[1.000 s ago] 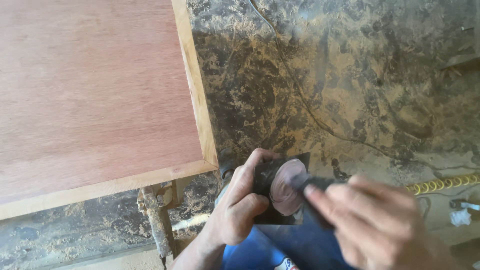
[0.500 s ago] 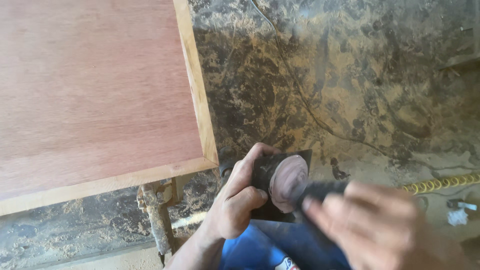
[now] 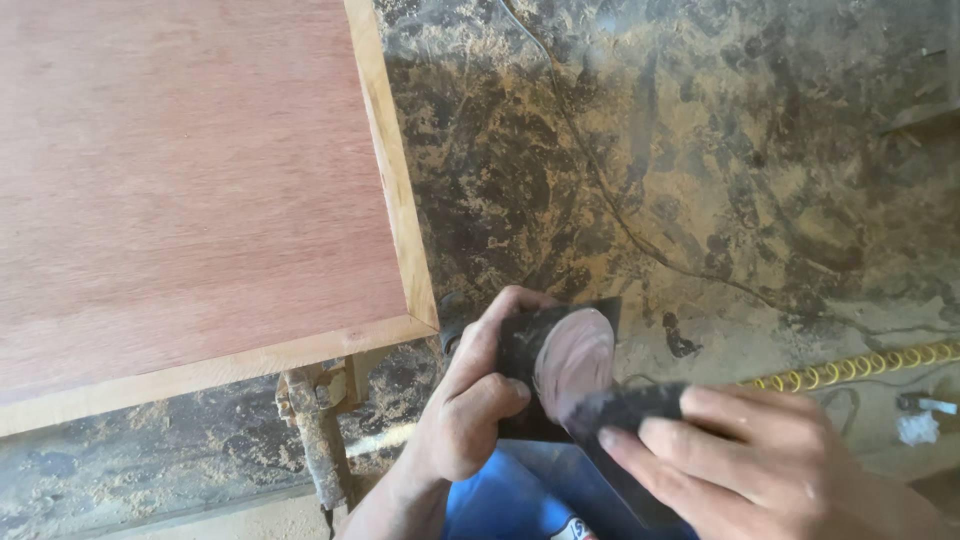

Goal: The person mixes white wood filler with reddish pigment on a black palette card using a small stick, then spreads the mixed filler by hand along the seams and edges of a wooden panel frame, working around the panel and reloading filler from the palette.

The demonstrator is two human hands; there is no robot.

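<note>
My left hand [image 3: 465,410] grips a dark power sander by its body, fingers curled over the top, with a round pinkish sanding disc [image 3: 575,358] facing up on a dark square sheet. My right hand [image 3: 740,465] holds a dark strip or sheet [image 3: 625,410] that overlaps the lower edge of the disc. Both hands sit just below the corner of a reddish-brown plywood panel [image 3: 190,200] with a pale wooden edge strip [image 3: 395,190].
The floor [image 3: 700,170] is dark and covered in sawdust, with a thin cable running across it. A yellow coiled hose [image 3: 860,365] lies at the right. A rusty metal leg [image 3: 315,440] stands under the panel's corner. Blue cloth [image 3: 510,500] shows below my hands.
My right hand has shifted slightly left and up over the disc's lower edge. My left hand keeps its grip on the sander.
</note>
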